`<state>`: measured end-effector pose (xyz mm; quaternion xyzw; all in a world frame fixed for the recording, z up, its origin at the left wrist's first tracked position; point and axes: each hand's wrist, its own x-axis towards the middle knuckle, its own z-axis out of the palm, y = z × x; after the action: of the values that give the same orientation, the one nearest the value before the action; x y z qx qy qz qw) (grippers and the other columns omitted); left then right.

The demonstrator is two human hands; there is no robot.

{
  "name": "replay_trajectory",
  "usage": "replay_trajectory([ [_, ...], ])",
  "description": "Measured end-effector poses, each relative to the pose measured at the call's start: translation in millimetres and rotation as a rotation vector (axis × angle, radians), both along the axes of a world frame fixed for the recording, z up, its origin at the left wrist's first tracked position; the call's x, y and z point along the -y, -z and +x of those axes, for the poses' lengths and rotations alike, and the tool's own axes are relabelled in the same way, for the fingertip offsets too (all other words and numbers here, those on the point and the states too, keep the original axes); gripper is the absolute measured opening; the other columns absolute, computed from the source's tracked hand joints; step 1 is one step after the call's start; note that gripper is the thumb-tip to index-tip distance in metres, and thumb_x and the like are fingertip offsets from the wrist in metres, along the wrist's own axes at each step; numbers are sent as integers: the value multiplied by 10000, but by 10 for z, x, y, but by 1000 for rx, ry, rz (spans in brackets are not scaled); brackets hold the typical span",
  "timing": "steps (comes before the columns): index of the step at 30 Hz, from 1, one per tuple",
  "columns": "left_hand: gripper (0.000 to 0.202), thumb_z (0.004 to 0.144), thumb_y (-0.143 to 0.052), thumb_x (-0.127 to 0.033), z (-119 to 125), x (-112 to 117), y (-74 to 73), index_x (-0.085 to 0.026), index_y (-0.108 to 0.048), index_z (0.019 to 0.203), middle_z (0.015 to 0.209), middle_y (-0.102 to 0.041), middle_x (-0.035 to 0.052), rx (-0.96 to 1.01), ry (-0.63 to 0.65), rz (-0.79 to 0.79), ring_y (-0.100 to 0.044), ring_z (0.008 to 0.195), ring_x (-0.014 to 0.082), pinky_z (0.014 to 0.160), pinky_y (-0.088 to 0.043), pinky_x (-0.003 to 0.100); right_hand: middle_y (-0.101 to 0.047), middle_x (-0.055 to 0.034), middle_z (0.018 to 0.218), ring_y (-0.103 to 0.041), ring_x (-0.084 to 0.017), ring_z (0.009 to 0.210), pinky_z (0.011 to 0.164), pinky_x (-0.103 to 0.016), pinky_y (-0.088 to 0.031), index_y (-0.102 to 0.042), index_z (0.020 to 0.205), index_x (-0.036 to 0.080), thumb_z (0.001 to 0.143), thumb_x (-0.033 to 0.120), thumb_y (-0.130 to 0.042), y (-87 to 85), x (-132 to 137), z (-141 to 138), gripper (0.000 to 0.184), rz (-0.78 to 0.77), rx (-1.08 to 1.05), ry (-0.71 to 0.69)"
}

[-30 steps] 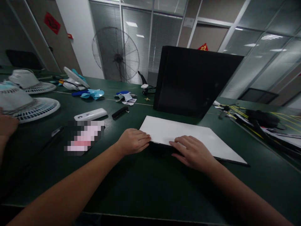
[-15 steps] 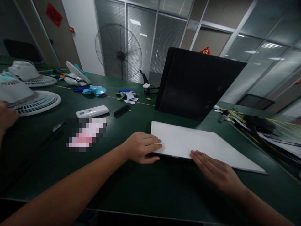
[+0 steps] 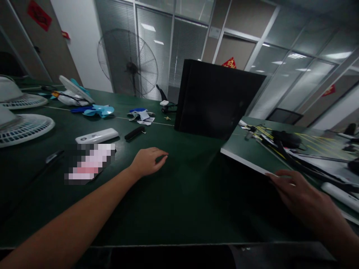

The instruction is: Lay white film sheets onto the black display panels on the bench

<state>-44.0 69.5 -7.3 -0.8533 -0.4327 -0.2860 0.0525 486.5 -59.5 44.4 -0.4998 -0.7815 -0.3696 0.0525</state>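
My right hand (image 3: pixel 298 190) grips the near edge of a thin, flat white board (image 3: pixel 244 161), fingers bent over it. The board is tilted, so mostly its narrow white edge shows, with a dark area beneath it. My left hand (image 3: pixel 148 161) hovers over the green table (image 3: pixel 185 198), apart from the board; it is empty, thumb and forefinger curved toward each other with a gap between. Behind the board a large black panel-like box (image 3: pixel 215 99) stands upright. A black folding-knife-like object (image 3: pixel 135 133) lies beyond my left hand.
At left are a white remote-like device (image 3: pixel 97 136), a blurred-out flat item (image 3: pixel 89 164), a cable (image 3: pixel 53 157) and white fan parts (image 3: pixel 28 129). Blue fan blades (image 3: pixel 99 111) and paper scraps (image 3: pixel 144 116) lie farther back. Yellow and black cables (image 3: pixel 283 142) are piled at right.
The white board has moved right and tipped up in my right hand. My left hand has come off it and moved left. The view has turned slightly right.
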Motion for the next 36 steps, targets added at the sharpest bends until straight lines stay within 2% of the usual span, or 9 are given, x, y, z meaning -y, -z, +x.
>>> replay_trajectory([
  [2, 397, 1000, -488, -453, -27, -54, 16, -249, -769, 1194, 1121, -799, 72, -11, -126, -86, -764, 948, 252, 791, -599, 388, -695, -104, 1132, -682, -151, 736, 469, -236, -460, -651, 1368, 191, 1042, 258, -495, -89, -128, 92, 368, -32, -12, 67],
  [4, 419, 982, -497, -477, -71, -115, 29, -264, -755, 1235, 1146, -792, 81, -28, -258, -153, -759, 974, 277, 798, -593, 401, -701, -101, 1124, -681, -167, 765, 555, -269, -490, -654, 1346, 161, 1049, 255, -484, -191, -247, 144, 354, -46, -55, 99],
  [10, 460, 941, -523, -470, -206, -240, 51, -243, -719, 1289, 1235, -777, 89, -9, -475, -257, -724, 1132, 324, 912, -570, 427, -722, -186, 1181, -703, -287, 933, 666, -364, -444, -525, 1477, 159, 1097, 347, -363, -462, -572, 180, 454, -75, -114, 333],
  [16, 467, 936, -521, -463, -258, -272, 85, -252, -706, 1310, 1253, -771, 85, 4, -483, -285, -714, 1161, 317, 940, -569, 428, -699, -216, 1186, -678, -295, 988, 714, -368, -439, -596, 1334, 125, 1092, 359, -343, -584, -946, 283, 422, -152, -130, 464],
  [20, 474, 939, -520, -457, -281, -283, 101, -237, -705, 1316, 1255, -767, 101, 16, -474, -284, -707, 1172, 319, 951, -571, 439, -651, -203, 1308, -621, -293, 1162, 864, -376, -471, -647, 1301, 112, 1083, 339, -354, -630, -1097, 382, 430, -60, -113, 369],
  [24, 465, 938, -521, -435, -299, -289, 107, -217, -708, 1305, 1255, -765, 111, 33, -467, -285, -703, 1178, 315, 970, -565, 442, -677, -170, 1282, -664, -285, 1049, 810, -378, -472, -694, 1241, 131, 1089, 362, -342, -735, -1172, 493, 448, -18, -121, 401],
  [28, 458, 936, -520, -440, -330, -306, 133, -212, -713, 1283, 1239, -769, 119, 55, -448, -261, -705, 1171, 325, 953, -570, 445, -717, -215, 1167, -700, -266, 931, 747, -373, -423, -707, 1216, 89, 1104, 432, -305, -933, -1165, 514, 540, -30, -171, 392],
  [32, 462, 934, -515, -457, -360, -323, 169, -218, -721, 1272, 1233, -771, 125, 83, -430, -253, -715, 1143, 340, 927, -575, 461, -737, -236, 1014, -710, -253, 844, 710, -373, -399, -702, 1171, 51, 1104, 455, -265, -1053, -1049, 333, 598, 3, -173, 355],
  [36, 464, 943, -505, -488, -363, -336, 184, -233, -735, 1256, 1198, -784, 113, 152, -452, -287, -737, 1073, 321, 880, -574, 425, -751, -185, 974, -707, -271, 771, 645, -358, -422, -675, 1197, 99, 1081, 378, -407, -874, -754, -110, 404, -10, -78, 292],
])
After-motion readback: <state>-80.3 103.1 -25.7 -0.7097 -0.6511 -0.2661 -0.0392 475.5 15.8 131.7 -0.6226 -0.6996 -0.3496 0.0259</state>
